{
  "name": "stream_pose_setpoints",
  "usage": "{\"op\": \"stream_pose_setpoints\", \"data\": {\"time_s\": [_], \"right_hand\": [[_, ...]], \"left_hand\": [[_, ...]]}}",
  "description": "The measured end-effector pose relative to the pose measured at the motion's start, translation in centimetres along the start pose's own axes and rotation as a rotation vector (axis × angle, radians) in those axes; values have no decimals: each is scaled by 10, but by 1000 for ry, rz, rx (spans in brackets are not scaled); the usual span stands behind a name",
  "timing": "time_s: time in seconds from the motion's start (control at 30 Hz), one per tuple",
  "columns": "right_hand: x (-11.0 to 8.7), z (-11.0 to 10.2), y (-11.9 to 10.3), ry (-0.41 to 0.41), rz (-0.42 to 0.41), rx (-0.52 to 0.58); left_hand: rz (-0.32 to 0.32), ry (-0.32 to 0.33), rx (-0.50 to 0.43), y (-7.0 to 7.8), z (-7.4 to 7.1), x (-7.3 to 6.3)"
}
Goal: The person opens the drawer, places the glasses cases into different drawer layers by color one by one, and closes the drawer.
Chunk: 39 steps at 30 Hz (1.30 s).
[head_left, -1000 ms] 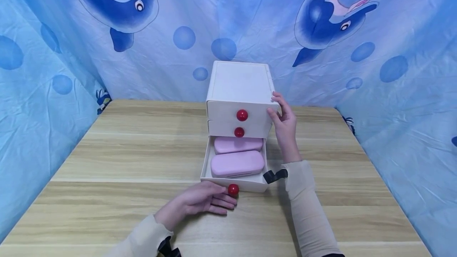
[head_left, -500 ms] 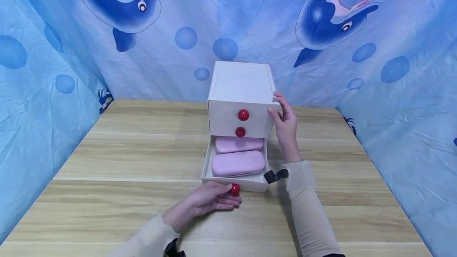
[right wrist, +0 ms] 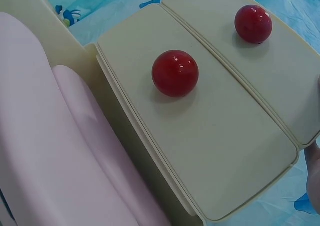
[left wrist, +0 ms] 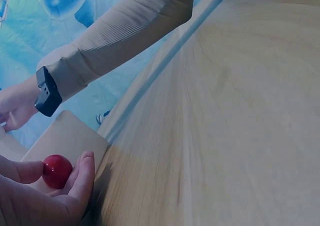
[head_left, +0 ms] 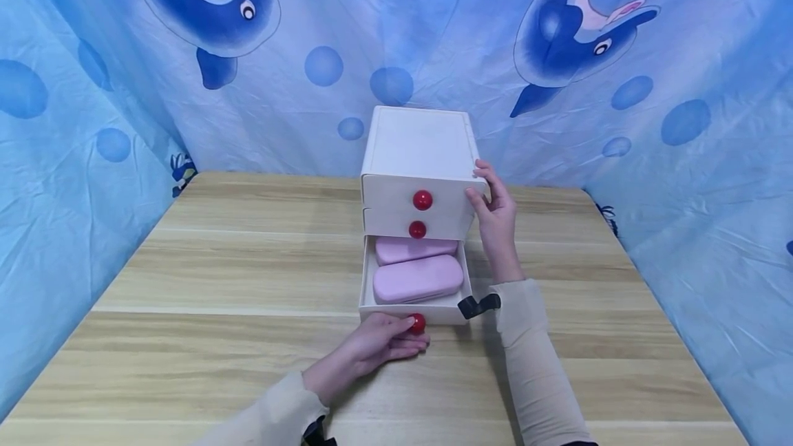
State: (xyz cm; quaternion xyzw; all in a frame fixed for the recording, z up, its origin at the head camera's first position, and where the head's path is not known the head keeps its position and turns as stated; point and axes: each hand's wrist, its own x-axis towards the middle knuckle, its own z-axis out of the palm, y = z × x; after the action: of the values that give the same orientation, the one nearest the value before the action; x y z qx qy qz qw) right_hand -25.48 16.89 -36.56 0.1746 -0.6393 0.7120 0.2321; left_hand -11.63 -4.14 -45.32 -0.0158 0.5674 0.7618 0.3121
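A white drawer cabinet (head_left: 421, 143) stands on the table with its bottom drawer (head_left: 367, 281) pulled out. Two pink cases lie in that drawer, the front case (head_left: 418, 279) slightly slanted and the rear case (head_left: 411, 249) partly under the drawers above. My left hand (head_left: 374, 343) pinches the bottom drawer's red knob (left wrist: 57, 171) between thumb and fingers. At the cabinet's upper right front corner, my right hand (head_left: 495, 215) grips the edge, thumb on the front and fingers at the top and side. The upper drawers, with red knobs (right wrist: 175, 73), are closed.
The wooden table (head_left: 217, 281) spreads out on both sides of the cabinet. Behind it hangs a blue curtain (head_left: 347, 12) with dolphins on it. A black wrist camera (head_left: 478, 305) on the right sleeve is close to the drawer's right side.
My left hand has moved right and taken the red knob between thumb and fingers. The bottom drawer has shifted right and slightly inward, and the front case now slants. The right hand stays put.
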Motion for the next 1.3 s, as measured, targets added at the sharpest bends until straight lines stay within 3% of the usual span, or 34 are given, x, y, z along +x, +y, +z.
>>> {"op": "stream_pose_setpoints", "data": {"time_s": [0.3, 0.6, 0.87, 1.3], "right_hand": [[-1, 1, -4, 8, 31, 11], [-5, 6, -21, 16, 64, 31], [0, 2, -5, 12, 39, 26], [0, 0, -3, 13, 28, 4]], "left_hand": [[29, 27, 5, 3, 0, 8], [39, 48, -1, 11, -5, 19], [59, 89, 12, 18, -8, 32], [70, 141, -17, 28, -11, 51]]}}
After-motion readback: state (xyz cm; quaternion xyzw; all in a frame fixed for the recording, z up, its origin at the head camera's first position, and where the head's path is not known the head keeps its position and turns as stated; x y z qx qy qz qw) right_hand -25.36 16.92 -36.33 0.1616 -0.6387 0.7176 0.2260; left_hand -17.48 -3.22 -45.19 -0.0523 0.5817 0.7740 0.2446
